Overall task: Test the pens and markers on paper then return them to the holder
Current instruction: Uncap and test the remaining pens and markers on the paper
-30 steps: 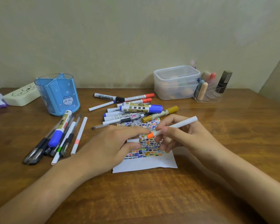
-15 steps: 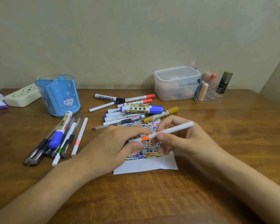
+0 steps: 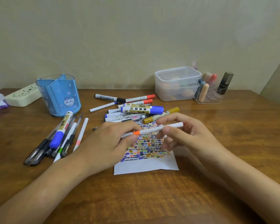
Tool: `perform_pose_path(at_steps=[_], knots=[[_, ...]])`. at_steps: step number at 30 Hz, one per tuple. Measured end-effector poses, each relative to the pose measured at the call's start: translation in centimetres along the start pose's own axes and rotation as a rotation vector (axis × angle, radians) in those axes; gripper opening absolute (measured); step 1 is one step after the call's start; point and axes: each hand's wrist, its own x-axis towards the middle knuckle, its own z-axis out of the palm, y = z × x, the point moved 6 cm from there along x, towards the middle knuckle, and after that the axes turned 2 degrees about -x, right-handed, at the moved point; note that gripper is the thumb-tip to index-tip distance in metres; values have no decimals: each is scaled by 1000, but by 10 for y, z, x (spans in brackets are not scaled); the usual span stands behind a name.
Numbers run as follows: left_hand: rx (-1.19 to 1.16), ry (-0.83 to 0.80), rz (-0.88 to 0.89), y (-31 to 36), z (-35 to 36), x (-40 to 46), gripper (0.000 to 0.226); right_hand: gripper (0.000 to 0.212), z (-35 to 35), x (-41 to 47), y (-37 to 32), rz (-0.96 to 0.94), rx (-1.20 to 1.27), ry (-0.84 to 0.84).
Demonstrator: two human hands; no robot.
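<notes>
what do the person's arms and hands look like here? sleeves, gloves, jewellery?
Both forearms enter from the bottom of the head view and are bare as far as the frame shows: no sleeves. The left hand and right hand wear no gloves; no rings, watch or bracelets are visible. No markings show on either.

The scene was evenly and softly lit, moderately bright, with a warm yellowish cast over the wall (image 3: 136, 38). Shadows were faint and diffuse: a soft one lay on the wooden table (image 3: 152, 199) beneath the right forearm (image 3: 249, 178). A mild sheen showed on the tabletop near the clear lidded container (image 3: 176, 83). Wide-angle distortion bowed the table's far edge and stretched both forearms toward the lower corners. Detail was soft overall, the fingertips (image 3: 166, 129) slightly blurred, and the far objects smeared.
</notes>
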Motion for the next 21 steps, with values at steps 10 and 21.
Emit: perform_pose_path(at_steps=[10, 21], knots=[[99, 99, 88, 10, -5, -1, 32, 14, 2, -3, -1, -204, -470, 33], [132, 159, 156, 13, -8, 1, 31, 19, 9, -6, -8, -258, -581, 23]])
